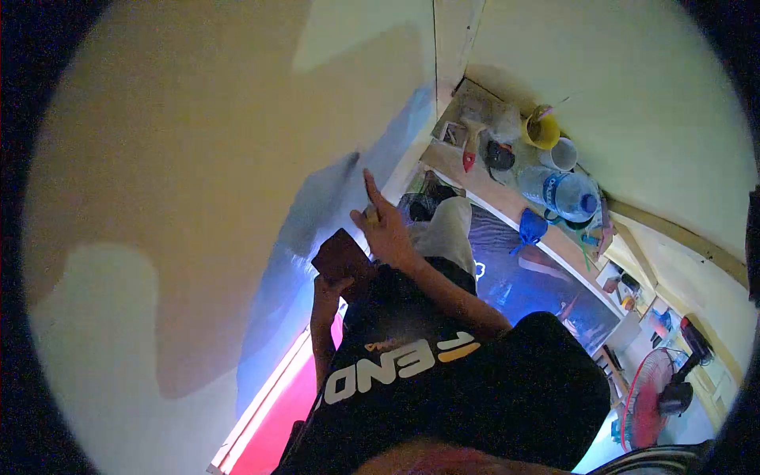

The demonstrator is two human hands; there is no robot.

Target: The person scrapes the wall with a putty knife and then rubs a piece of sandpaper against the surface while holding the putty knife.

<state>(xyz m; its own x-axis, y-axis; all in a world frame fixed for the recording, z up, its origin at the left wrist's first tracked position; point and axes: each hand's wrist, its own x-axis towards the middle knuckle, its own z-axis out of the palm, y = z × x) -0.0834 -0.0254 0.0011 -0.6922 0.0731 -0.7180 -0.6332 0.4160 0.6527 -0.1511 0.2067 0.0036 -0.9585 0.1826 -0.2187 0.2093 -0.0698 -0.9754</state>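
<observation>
My left hand (329, 291) is wrapped around the lower edge of a flat, dark brown rectangular piece (345, 258). Its exact kind cannot be made out. Just right of it, my right hand (386, 229) is raised with the index finger stretched out and the thumb apart. Some other fingers are curled, and a yellowish spot shows near them. Nothing plainly held shows in that hand. Both hands are close to the large pale wall (198, 198), which carries their shadows. Behind them is my black shirt (443, 396) with white lettering.
A ledge to the right holds a red-handled paintbrush (470, 152), a yellow cup (541, 132), a white cup (561, 155) and a plastic water bottle (558, 192). A blue plastic bag (531, 227) hangs at its edge. Lower right stands a red fan (649, 396).
</observation>
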